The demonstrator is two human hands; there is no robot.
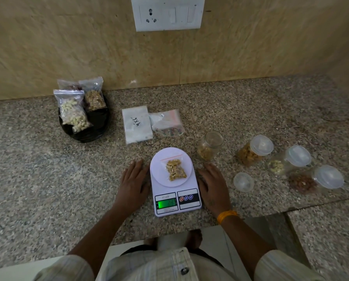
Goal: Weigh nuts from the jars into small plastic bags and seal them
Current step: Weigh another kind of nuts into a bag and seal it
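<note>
Weighing a bag [175,168] of nuts on the scale [174,182]
Left hand [133,180] and right hand [212,184] lie flat and released on the table [48,179], one each side of the scale; open jar [209,145] stands just behind, its lid [243,181] to the right

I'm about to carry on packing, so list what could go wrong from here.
1. The open jar stands close behind the right hand; lifting that hand carelessly might tip it.
2. Both hands flank the scale, the left hand right beside it; leaning on it could skew the reading.
3. The loose lid lies apart from its jar; the nuts stay exposed if it's forgotten.
</note>
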